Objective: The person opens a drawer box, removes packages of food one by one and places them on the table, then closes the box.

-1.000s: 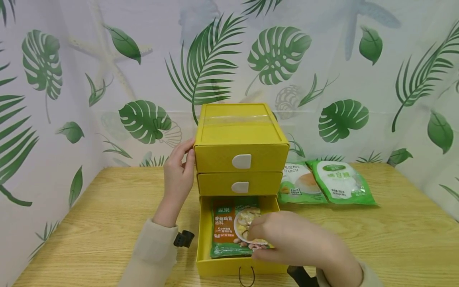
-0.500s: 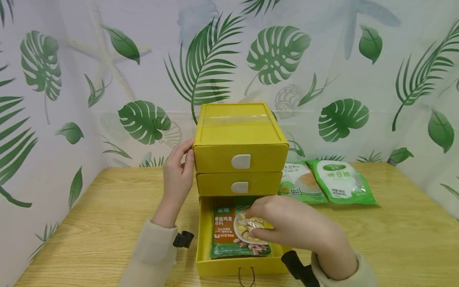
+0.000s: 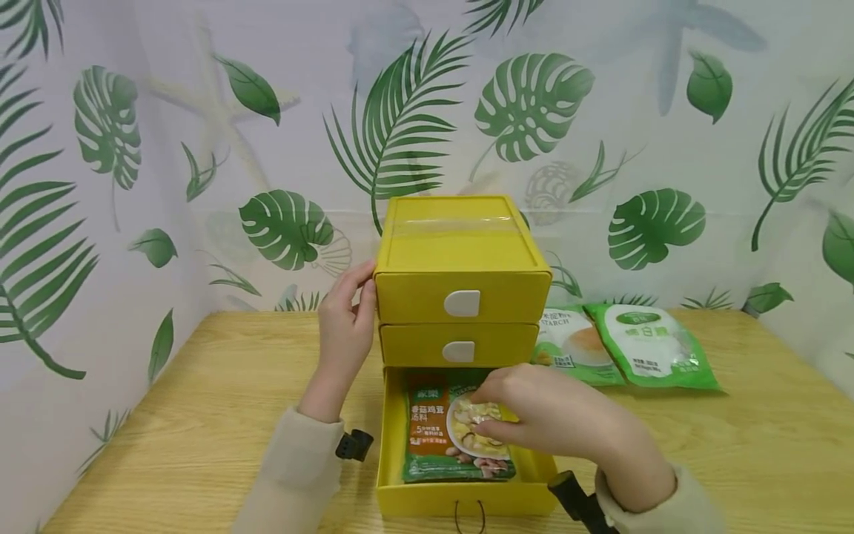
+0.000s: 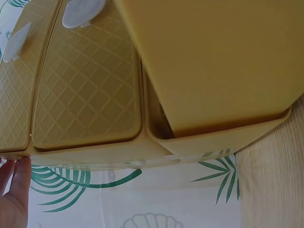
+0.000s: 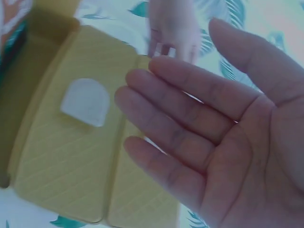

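Note:
In the head view, the yellow drawer cabinet [image 3: 460, 297] stands with its bottom drawer [image 3: 467, 499] pulled out. A green and brown soup mix packet [image 3: 427, 430], printed with a bowl of food, lies flat in that drawer. My left hand [image 3: 348, 322] rests against the cabinet's left side, fingertips at the top drawer's edge. Over the right part of the packet hovers my right hand [image 3: 567, 411], overlapping the printed bowl. The right wrist view shows this hand [image 5: 209, 128] with relaxed fingers, thumb spread and nothing in the palm.
Right of the cabinet lie two green and white bags, a starch bag [image 3: 577, 348] and another bag [image 3: 657, 347] beside it. Two upper drawers with white tabs [image 3: 462, 303] are closed. A cord loop [image 3: 470, 515] hangs on the open drawer's front. Leaf-printed cloth [image 3: 427, 111] surrounds the wooden table [image 3: 200, 415].
My right hand has risen from the packet's lower right and moved back over the drawer. The left hand stays against the cabinet. The head view has shifted slightly.

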